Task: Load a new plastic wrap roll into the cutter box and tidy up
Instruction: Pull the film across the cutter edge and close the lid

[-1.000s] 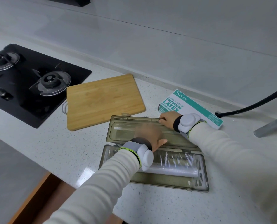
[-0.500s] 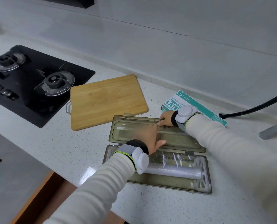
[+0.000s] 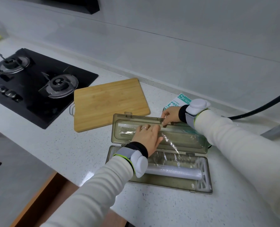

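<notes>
The translucent olive-grey plastic cutter box (image 3: 160, 163) is laid wide open on the speckled white countertop (image 3: 57, 145), its hinged lid (image 3: 176, 138) folded back flat toward the wall. In the near tray, the white roll of plastic wrap (image 3: 173, 172) is seated lengthwise — its left end hidden behind the left wrist. A clear sheet of film (image 3: 170, 145) is drawn up from the roll and spread across the inside of the lid, wrinkled and glinting.

The left hand (image 3: 146, 136) is pressed flat on that film, palm down and fingers extended, with a ring seen on one finger. The right hand (image 3: 169, 115) is set at the lid's far edge, fingers curled and pinched at the rim there; whether the film's edge or only the lid's rim is gripped cannot be told. White long sleeves and grey-and-white wrist bands are worn on both arms.

Just beyond the lid, a rectangular bamboo cutting board (image 3: 110, 104) is lying flat, touching or nearly touching the lid's far corner. A teal-and-white glove carton (image 3: 180, 101) is partly covered by the right wrist. Off to the left — a black glass gas hob (image 3: 33, 86) with two burners, and a black hose (image 3: 260, 108) is trailed in from the right.
</notes>
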### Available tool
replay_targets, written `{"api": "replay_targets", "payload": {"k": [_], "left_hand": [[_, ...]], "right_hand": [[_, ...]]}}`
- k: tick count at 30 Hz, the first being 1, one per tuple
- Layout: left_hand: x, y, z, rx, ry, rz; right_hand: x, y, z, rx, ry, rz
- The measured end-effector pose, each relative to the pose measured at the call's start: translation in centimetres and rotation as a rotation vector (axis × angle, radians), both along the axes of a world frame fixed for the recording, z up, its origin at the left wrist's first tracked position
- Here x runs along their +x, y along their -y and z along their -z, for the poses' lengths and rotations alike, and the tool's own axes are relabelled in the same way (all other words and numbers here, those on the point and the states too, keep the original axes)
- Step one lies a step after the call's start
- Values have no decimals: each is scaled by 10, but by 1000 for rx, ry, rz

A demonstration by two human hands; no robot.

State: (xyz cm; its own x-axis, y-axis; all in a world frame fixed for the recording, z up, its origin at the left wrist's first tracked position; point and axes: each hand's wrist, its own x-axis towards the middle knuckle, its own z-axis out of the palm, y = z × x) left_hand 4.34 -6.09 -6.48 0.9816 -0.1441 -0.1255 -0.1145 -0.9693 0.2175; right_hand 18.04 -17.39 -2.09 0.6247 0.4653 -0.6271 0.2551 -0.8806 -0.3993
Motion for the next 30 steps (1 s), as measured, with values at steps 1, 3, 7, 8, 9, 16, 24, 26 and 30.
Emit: {"api": "replay_targets", "payload": {"k": [1, 3, 7, 8, 9, 16, 24, 26, 30], "left_hand": [[-1, 0, -1, 1, 7, -1], [-5, 0, -4, -1, 23, -2], [-12, 1, -9, -18, 53, 0], [-14, 1, -10, -18, 54, 0], [-16, 1, -11, -14, 58, 0], [-31, 3, -19, -2, 44, -3], [-49, 4, -26, -15, 93, 22], [-53, 4, -28, -23, 100, 24], [-64, 4, -29, -32, 108, 34]], "right_hand": [[-2, 0, -1, -10, 5, -5], [-7, 0, -6, -19, 17, -11], [-14, 0, -14, -30, 50, -13], [-16, 0, -16, -30, 52, -15], [-18, 0, -18, -29, 55, -18], [-37, 3, -27, -34, 116, -62], [-59, 8, -40, -21, 177, -82], [-65, 9, -45, -17, 181, -92], [-76, 14, -52, 21, 175, -86]]}}
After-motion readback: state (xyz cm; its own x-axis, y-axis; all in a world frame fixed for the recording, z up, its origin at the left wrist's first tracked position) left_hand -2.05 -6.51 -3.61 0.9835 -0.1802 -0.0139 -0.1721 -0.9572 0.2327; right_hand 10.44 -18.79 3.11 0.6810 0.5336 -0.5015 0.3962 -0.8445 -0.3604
